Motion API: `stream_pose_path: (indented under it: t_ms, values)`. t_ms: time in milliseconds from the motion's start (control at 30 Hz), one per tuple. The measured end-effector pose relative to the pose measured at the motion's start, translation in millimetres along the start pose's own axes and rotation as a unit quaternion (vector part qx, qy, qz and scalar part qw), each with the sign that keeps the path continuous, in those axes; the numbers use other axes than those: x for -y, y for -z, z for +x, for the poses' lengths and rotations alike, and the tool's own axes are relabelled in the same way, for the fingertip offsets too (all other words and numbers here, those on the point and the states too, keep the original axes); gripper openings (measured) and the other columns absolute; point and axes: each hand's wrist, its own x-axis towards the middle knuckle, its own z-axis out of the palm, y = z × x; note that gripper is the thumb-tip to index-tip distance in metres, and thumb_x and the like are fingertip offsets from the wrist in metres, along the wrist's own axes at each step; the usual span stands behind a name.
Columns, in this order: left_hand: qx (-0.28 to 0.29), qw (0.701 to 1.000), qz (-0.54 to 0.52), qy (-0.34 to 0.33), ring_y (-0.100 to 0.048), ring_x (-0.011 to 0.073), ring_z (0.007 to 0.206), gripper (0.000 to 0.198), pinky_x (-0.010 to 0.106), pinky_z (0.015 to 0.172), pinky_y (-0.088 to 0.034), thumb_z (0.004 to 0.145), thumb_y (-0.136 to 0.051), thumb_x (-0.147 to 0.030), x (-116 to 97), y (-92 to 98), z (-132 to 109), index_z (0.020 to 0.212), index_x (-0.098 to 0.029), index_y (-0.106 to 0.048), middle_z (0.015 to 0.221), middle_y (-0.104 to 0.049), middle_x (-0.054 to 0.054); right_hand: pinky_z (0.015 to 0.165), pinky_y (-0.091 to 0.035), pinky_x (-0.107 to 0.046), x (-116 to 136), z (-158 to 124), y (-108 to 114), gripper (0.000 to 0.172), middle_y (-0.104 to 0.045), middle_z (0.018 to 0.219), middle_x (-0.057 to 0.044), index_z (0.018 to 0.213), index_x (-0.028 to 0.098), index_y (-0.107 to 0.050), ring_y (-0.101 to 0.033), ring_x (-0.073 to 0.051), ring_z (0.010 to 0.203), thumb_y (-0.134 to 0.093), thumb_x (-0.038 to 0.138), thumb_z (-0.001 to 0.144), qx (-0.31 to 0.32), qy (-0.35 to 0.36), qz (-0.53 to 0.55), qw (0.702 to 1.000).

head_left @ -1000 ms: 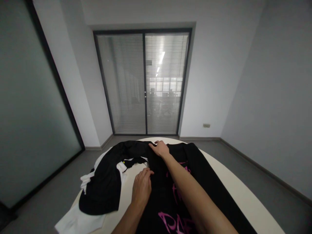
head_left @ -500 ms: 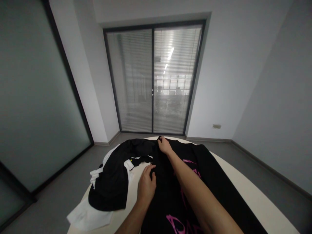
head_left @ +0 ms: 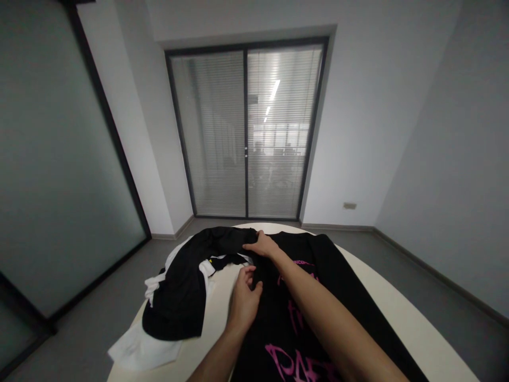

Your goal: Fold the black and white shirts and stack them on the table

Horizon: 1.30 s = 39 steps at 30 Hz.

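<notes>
Hands at work on a black cotton T-shirt with pink brush-style lettering [head_left: 318,297], spread flat across a round, cream-coloured table [head_left: 397,313]. The right hand [head_left: 263,245] lies at the far end of the shirt, near the collar area, fingers bent down onto the dark fabric; whether its grip pinches a fold or merely presses on the cloth cannot be told, since the fingertips merge with the black material. The left hand [head_left: 244,302] rests nearer the viewer at the shirt's left edge, palm down, fingers loosely curled and thumb spread, touching the cloth without a visible closed grip on anything. Both forearms enter from the lower edge of the view, and the right forearm covers part of the pink print, so the wording is only partly legible; the lowest line of letters is also cut off by the frame.

To the left lies a second black garment [head_left: 178,297], bunched and curving from the table's far rim towards its near left edge, with a small yellow mark showing at an inner fold. Beneath it a white cloth [head_left: 139,353] protrudes, its corner overhanging the table edge; its full shape is hidden. Behind stands a sliding glass door with closed horizontal blinds [head_left: 246,132]; shapes beyond the slats are too dim to identify.
</notes>
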Motion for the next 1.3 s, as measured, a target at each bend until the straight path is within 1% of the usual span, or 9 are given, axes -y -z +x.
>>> stream_pose_path:
  t_ms: [133, 233, 400, 567, 733, 833, 933, 1100, 1300]
  values:
    - [0.064, 0.993, 0.091, 0.028, -0.066, 0.0197, 0.101, 0.043, 0.030, 0.090, -0.048, 0.079, -0.064, -0.011, -18, -4.3, -14, 0.118, -0.019, -0.049, 0.122, -0.064, 0.012, 0.081, -0.053, -0.033, -2, -5, 5, 0.055, -0.072, 0.111, -0.019, 0.119, 0.012, -0.062, -0.069, -0.031, 0.103, -0.077, 0.031, 0.070, 0.006, -0.006, 0.006, 1.000]
    - [0.146, 0.940, 0.307, 0.042, -0.069, 0.0256, 0.095, 0.046, 0.034, 0.085, -0.049, 0.081, -0.063, -0.014, -46, 4.4, -26, 0.123, -0.018, -0.044, 0.108, -0.068, 0.012, 0.080, -0.054, -0.031, -12, -9, 11, 0.035, -0.071, 0.112, -0.019, 0.111, 0.011, -0.067, -0.069, -0.030, 0.104, -0.067, 0.020, 0.077, -0.007, 0.005, 0.028, 1.000]
    - [0.267, 0.842, 0.466, 0.051, -0.068, 0.0339, 0.102, 0.050, 0.037, 0.083, -0.048, 0.081, -0.065, -0.016, -89, 18.0, -42, 0.126, -0.013, -0.045, 0.108, -0.070, 0.018, 0.073, -0.056, -0.029, -38, -19, 15, 0.048, -0.071, 0.111, -0.014, 0.132, 0.013, -0.055, -0.071, -0.023, 0.090, -0.059, 0.017, 0.084, -0.026, 0.006, 0.093, 0.995]
    - [0.342, 0.820, 0.457, 0.033, -0.070, 0.0358, 0.092, 0.058, 0.036, 0.075, -0.049, 0.068, -0.077, -0.017, -99, 24.1, -53, 0.120, -0.015, -0.053, 0.100, -0.072, 0.017, 0.064, -0.056, -0.026, -55, -37, 12, 0.042, -0.072, 0.091, -0.006, 0.133, 0.018, -0.057, -0.067, -0.015, 0.069, -0.056, 0.024, 0.092, -0.019, 0.019, 0.150, 0.988]
    - [0.362, 0.866, 0.343, -0.023, -0.063, 0.0204, 0.065, 0.037, 0.027, 0.062, -0.045, 0.076, -0.068, -0.017, -94, 14.9, -60, 0.111, -0.023, -0.058, 0.074, -0.065, -0.001, 0.059, -0.052, -0.024, -61, -54, 16, 0.052, -0.069, 0.075, -0.001, 0.131, 0.013, -0.061, -0.062, -0.013, 0.061, -0.072, 0.020, 0.081, 0.007, 0.042, 0.186, 0.982]
    - [0.351, 0.904, 0.238, -0.042, -0.058, 0.0143, 0.061, 0.021, 0.023, 0.060, -0.044, 0.084, -0.060, -0.022, -90, -2.4, -65, 0.105, -0.023, -0.064, 0.075, -0.062, -0.002, 0.067, -0.055, -0.026, -66, -58, 28, 0.062, -0.071, 0.081, -0.002, 0.139, 0.014, -0.055, -0.065, -0.014, 0.068, -0.069, 0.010, 0.079, -0.007, 0.060, 0.196, 0.979]
    - [0.374, 0.914, 0.158, -0.021, -0.058, 0.0124, 0.058, 0.031, 0.024, 0.056, -0.048, 0.094, -0.045, -0.026, -84, -19.2, -72, 0.118, -0.021, -0.064, 0.091, -0.065, 0.003, 0.081, -0.056, -0.029, -80, -56, 43, 0.065, -0.073, 0.101, -0.006, 0.143, 0.015, -0.051, -0.068, -0.017, 0.086, -0.063, 0.007, 0.080, -0.034, 0.073, 0.200, 0.977]
    - [0.461, 0.850, 0.166, -0.194, -0.060, 0.0196, 0.116, 0.054, 0.033, 0.102, -0.046, 0.089, -0.042, -0.007, -69, -26.3, -85, 0.137, -0.027, -0.058, 0.128, -0.062, 0.006, 0.097, -0.052, -0.030, -124, -57, 53, 0.070, -0.068, 0.127, -0.011, 0.142, 0.012, -0.051, -0.067, -0.019, 0.109, -0.059, 0.000, 0.074, -0.029, 0.062, 0.189, 0.980]
    - [0.504, 0.805, 0.231, -0.211, -0.066, 0.0188, 0.102, 0.039, 0.027, 0.093, -0.050, 0.089, -0.065, -0.024, -67, -26.1, -89, 0.127, -0.032, -0.066, 0.119, -0.066, 0.002, 0.103, -0.048, -0.031, -155, -66, 45, 0.066, -0.065, 0.132, -0.013, 0.141, 0.009, -0.053, -0.065, -0.020, 0.116, -0.062, 0.003, 0.075, -0.022, 0.064, 0.161, 0.985]
